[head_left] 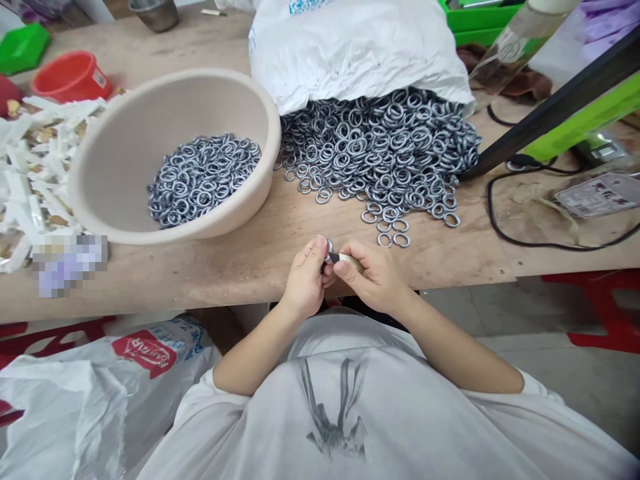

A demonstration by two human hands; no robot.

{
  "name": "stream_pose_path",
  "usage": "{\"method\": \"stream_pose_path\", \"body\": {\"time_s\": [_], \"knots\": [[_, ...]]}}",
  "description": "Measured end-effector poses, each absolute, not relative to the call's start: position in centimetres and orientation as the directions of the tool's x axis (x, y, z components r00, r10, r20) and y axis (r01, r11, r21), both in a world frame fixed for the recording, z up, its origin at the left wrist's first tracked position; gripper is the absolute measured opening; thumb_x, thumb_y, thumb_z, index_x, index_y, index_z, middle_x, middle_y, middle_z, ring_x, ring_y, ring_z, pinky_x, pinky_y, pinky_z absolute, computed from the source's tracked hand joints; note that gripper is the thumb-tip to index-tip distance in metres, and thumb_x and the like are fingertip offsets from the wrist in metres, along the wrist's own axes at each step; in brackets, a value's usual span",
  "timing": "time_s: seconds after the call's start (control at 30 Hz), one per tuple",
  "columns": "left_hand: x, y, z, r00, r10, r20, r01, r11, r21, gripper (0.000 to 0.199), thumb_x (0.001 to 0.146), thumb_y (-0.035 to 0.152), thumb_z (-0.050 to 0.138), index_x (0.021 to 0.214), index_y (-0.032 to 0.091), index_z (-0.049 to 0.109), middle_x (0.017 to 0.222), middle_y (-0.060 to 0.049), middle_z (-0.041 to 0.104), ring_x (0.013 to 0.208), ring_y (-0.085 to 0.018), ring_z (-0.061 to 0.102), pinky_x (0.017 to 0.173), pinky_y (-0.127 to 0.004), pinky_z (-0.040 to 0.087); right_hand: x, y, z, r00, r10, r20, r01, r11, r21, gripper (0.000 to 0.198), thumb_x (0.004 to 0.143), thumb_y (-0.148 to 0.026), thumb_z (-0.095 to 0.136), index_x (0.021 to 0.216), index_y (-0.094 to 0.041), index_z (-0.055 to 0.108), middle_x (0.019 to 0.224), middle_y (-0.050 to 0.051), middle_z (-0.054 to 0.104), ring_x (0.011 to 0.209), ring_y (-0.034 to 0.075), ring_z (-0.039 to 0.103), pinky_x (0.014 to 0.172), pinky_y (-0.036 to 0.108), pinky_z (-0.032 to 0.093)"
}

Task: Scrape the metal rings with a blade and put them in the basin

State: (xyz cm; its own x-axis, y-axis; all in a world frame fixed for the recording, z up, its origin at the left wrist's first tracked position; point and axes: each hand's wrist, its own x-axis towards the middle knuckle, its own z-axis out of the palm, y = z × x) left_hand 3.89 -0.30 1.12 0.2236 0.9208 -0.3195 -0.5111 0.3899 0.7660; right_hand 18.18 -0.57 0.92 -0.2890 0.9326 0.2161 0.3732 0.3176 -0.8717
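Note:
Close to the table's front edge, my left hand (306,277) pinches a grey ring (329,247) between thumb and fingers. My right hand (375,277) is closed around the pale handle of a small knife (350,259), whose dark blade touches or nearly touches the ring. Beyond my hands, a heap of grey rings (380,147) spills from the mouth of a white sack (355,53). Several loose rings (393,230) lie just past my right hand. To the left stands a large beige basin (115,147) with many similar rings in it.
White strips (30,173) are piled left of the basin, near a red bowl (70,77). A dark slanted post (550,107), a black cable (493,207) and a clear bottle (520,47) stand or lie at right. Below the table's left side is a plastic sack (100,387).

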Motion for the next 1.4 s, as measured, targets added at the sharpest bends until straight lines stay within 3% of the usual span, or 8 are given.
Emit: {"method": "stream_pose_path", "body": {"time_s": [0.33,0.53,0.7,0.87,1.0,1.13,1.27,1.4], "knots": [[3.8,-0.7,0.5,0.279,0.909,-0.311,-0.492,0.413,0.767,0.054,0.073,0.063,0.077,0.071,0.019,0.045,0.050,0.009,0.036,0.042,-0.004,0.025,0.040,-0.016,0.021,18.1,-0.9,1.4,-0.338,0.897,0.284,0.450,0.419,-0.789,0.044,0.100,-0.048,0.049,0.065,-0.021,0.045,0.061,-0.004,0.044,0.057,0.011,0.042,0.057,0.027,0.029],[3.1,-1.3,0.7,0.419,0.883,-0.213,-0.408,0.392,0.824,0.054,0.081,0.062,0.071,0.063,0.017,0.047,0.051,0.006,0.038,0.044,-0.004,0.027,0.043,-0.018,0.022,20.6,1.4,0.1,-0.113,0.985,0.127,0.540,0.168,-0.825,0.049,0.099,-0.056,0.042,0.065,-0.021,0.049,0.059,-0.002,0.046,0.059,0.014,0.046,0.059,0.029,0.031],[2.2,-0.5,0.3,0.288,0.917,-0.275,-0.390,0.375,0.841,0.045,0.079,0.055,0.075,0.070,0.014,0.058,0.060,0.000,0.059,0.043,-0.004,0.038,0.042,-0.018,0.025,22.7,3.2,-0.1,0.047,0.988,0.144,0.885,0.025,-0.465,0.030,0.090,-0.045,0.064,0.102,-0.019,0.071,0.096,0.010,0.067,0.081,0.025,0.060,0.067,0.033,0.036],[1.6,0.3,0.1,0.261,0.911,-0.318,-0.381,0.400,0.833,0.038,0.075,0.042,0.081,0.099,0.014,0.070,0.079,-0.004,0.071,0.050,-0.006,0.052,0.044,-0.019,0.038,22.3,4.2,-0.4,0.051,0.996,0.072,0.964,-0.030,-0.264,0.026,0.095,-0.034,0.055,0.104,-0.017,0.072,0.108,0.017,0.066,0.082,0.030,0.062,0.066,0.037,0.037],[1.6,0.6,0.3,0.228,0.896,-0.380,-0.399,0.443,0.803,0.033,0.073,0.039,0.078,0.091,0.014,0.069,0.080,-0.003,0.068,0.056,-0.010,0.059,0.042,-0.019,0.040,22.1,4.3,-0.2,0.001,0.997,0.081,0.873,0.039,-0.487,0.020,0.094,-0.029,0.053,0.093,-0.017,0.069,0.100,0.014,0.066,0.088,0.028,0.061,0.071,0.037,0.041],[2.8,0.3,0.1,0.198,0.919,-0.342,-0.377,0.394,0.839,0.040,0.078,0.054,0.074,0.085,0.016,0.065,0.073,-0.001,0.061,0.051,-0.007,0.050,0.039,-0.018,0.030,20.1,2.4,0.8,-0.164,0.986,-0.021,0.261,0.023,-0.965,0.035,0.093,-0.054,0.056,0.085,-0.020,0.061,0.078,0.003,0.064,0.073,0.019,0.059,0.066,0.031,0.045],[4.3,-0.3,-0.5,0.133,0.970,-0.205,-0.362,0.240,0.901,0.050,0.078,0.067,0.070,0.079,0.017,0.060,0.065,0.003,0.052,0.052,-0.006,0.041,0.043,-0.018,0.029,16.9,0.1,1.2,-0.184,0.977,-0.105,-0.154,-0.134,-0.979,0.048,0.080,-0.068,0.067,0.080,-0.023,0.055,0.065,-0.003,0.057,0.056,0.013,0.052,0.055,0.027,0.044],[4.2,-0.5,-0.3,0.177,0.966,-0.187,-0.398,0.244,0.885,0.050,0.080,0.063,0.070,0.071,0.017,0.052,0.060,0.005,0.044,0.049,-0.005,0.033,0.043,-0.018,0.026,16.4,0.0,0.9,-0.075,0.997,-0.030,-0.089,-0.037,-0.995,0.045,0.081,-0.066,0.069,0.083,-0.023,0.054,0.070,-0.003,0.058,0.064,0.013,0.055,0.063,0.027,0.046]]}}
